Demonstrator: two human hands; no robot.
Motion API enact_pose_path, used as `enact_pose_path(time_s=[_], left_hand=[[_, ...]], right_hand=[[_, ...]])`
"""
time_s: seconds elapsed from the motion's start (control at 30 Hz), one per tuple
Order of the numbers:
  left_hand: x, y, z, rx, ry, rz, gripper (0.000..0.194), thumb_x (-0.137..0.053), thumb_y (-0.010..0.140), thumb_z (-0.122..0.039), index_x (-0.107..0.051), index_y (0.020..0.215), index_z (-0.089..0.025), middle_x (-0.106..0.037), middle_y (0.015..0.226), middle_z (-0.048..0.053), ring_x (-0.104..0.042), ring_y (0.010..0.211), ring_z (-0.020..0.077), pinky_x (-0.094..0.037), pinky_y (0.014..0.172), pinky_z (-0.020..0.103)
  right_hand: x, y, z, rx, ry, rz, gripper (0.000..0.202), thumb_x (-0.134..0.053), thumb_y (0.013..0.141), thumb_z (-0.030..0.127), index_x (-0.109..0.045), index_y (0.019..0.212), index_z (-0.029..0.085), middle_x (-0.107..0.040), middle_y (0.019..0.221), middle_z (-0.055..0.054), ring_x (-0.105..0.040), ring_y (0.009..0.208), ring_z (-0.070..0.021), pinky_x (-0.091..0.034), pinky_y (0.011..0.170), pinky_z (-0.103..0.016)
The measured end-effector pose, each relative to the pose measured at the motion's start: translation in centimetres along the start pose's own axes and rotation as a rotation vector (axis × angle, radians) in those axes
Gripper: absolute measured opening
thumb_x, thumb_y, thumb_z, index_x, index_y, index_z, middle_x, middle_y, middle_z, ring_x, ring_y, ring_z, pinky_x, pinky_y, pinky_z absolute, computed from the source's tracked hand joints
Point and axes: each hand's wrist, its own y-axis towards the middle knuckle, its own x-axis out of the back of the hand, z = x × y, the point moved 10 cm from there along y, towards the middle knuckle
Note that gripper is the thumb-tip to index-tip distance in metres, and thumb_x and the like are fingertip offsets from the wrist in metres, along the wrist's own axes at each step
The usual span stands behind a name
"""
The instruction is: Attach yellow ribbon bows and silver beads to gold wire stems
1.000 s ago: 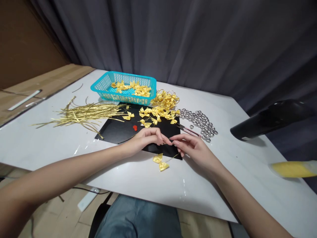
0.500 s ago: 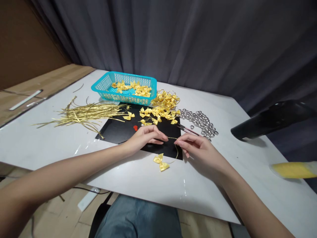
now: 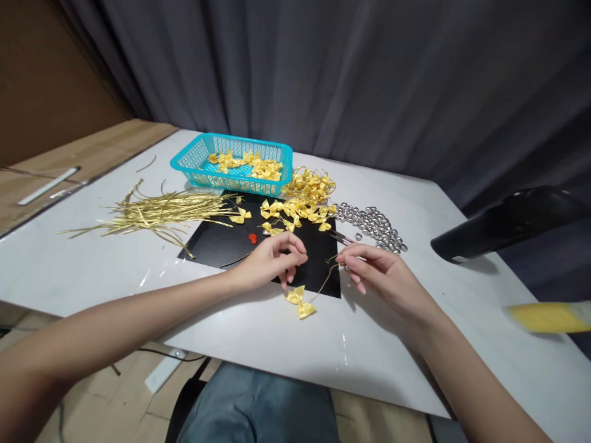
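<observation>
My right hand point(image 3: 376, 267) pinches a thin gold cord point(image 3: 327, 280) between thumb and fingertips. A short free end of the cord sticks out to the left of those fingers. The rest runs down to a yellow satin bow point(image 3: 301, 303), which lies on the white table just below the black mat's edge. Over the black mat point(image 3: 318, 274), my left hand point(image 3: 277, 258) is curled, thumb against forefinger, with nothing visible in it and apart from the cord. Its lower fingers hang just above the bow.
A turquoise basket point(image 3: 184, 161) holds yellow bows. More bows point(image 3: 295, 212) lie on the mat, beside gold cords point(image 3: 161, 212) and a small red piece point(image 3: 252, 238). Silver beads point(image 3: 369, 224) and scissors point(image 3: 340, 237) are behind my right hand. A black bottle-like object point(image 3: 484, 227) stands right, near a yellow-filled container point(image 3: 545, 317).
My left hand has let go of the cord and drawn slightly left, its fingers curling. My right hand has shifted a little to the right, still holding the cord. The bow has stayed in place.
</observation>
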Motion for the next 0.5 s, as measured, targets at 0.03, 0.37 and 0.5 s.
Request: enact_pose_path(time_s=[0.03,0.37,0.5], left_hand=[[-0.1,-0.1,-0.3,-0.024,0.017,0.004,0.021,-0.069,0.080,-0.027,-0.056,0.093,-0.016,-0.061,0.080,-0.001,-0.055,0.049,0.0063,-0.049,0.042,0.018],[-3.6,-1.4,0.4,0.040,0.003,0.328,0.039,-0.072,0.082,-0.027,-0.056,0.117,-0.017,-0.066,0.116,0.012,-0.059,0.055,0.0039,-0.051,0.052,0.019],[-3.6,-1.3,0.8,0.067,-0.026,0.330,0.033,-0.075,0.081,-0.027,-0.059,0.107,-0.015,-0.070,0.106,0.011,-0.066,0.061,0.0084,-0.052,0.053,0.020]], right_hand=[[-0.2,0.0,0.0,-0.002,0.011,0.016,0.032,-0.077,0.073,0.052,-0.073,0.079,0.020,-0.058,0.066,0.001,-0.044,0.047,-0.0082,-0.038,0.047,-0.025],[-2.6,-0.4,-0.8,-0.038,0.077,0.167,0.027,-0.075,0.078,0.047,-0.073,0.077,0.020,-0.059,0.074,0.000,-0.041,0.046,-0.0064,-0.038,0.046,-0.024],[-2.0,-0.4,-0.6,-0.012,0.128,0.154,0.027,-0.076,0.077,0.047,-0.073,0.079,0.021,-0.058,0.068,0.001,-0.041,0.045,-0.0064,-0.036,0.044,-0.023]])
